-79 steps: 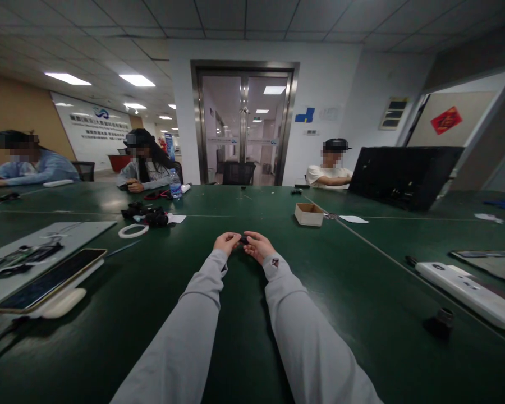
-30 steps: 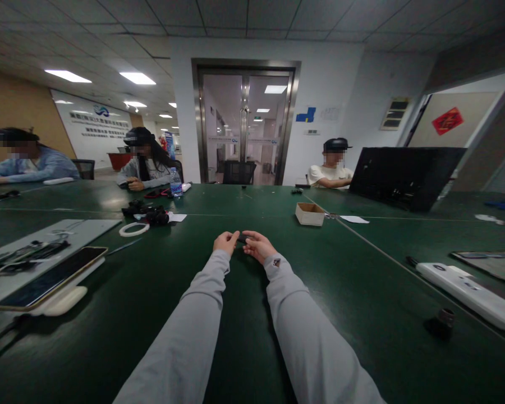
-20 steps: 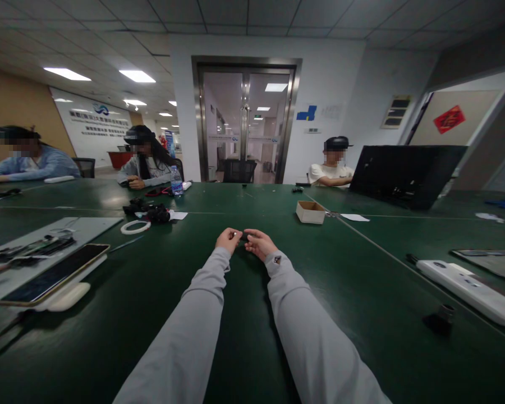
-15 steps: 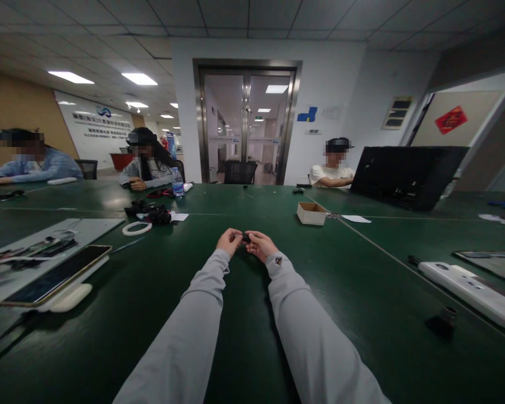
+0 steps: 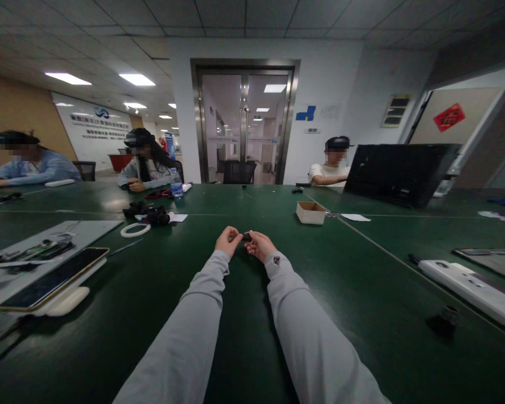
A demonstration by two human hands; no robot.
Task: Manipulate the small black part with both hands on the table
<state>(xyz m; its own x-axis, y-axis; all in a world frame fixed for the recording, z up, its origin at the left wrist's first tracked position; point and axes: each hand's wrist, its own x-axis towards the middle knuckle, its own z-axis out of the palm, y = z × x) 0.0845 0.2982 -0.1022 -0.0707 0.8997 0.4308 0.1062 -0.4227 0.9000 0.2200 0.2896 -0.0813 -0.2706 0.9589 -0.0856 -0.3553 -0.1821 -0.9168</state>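
Both my arms, in light grey sleeves, reach forward over the dark green table [image 5: 252, 303]. Between my hands is a small black piece [image 5: 246, 237], too small for its kind to show. My right hand [image 5: 261, 246] pinches it between thumb and fingers. From the other side, my left hand [image 5: 228, 241] closes its thumb and fingertips at the piece's left end. The fingers partly cover it, and it is held just above the tabletop.
An open cardboard box [image 5: 311, 213] stands ahead on the right. To the left lie a white ring [image 5: 135, 230], black gear [image 5: 149, 214] and a phone [image 5: 56, 278]. A white device [image 5: 467, 289] and a black brush-like item [image 5: 445, 322] lie right. Several people sit across the table.
My view has shifted slightly, so the surroundings sit a little further left. My hands stay together around the black piece, with only a slight movement of the fingers.
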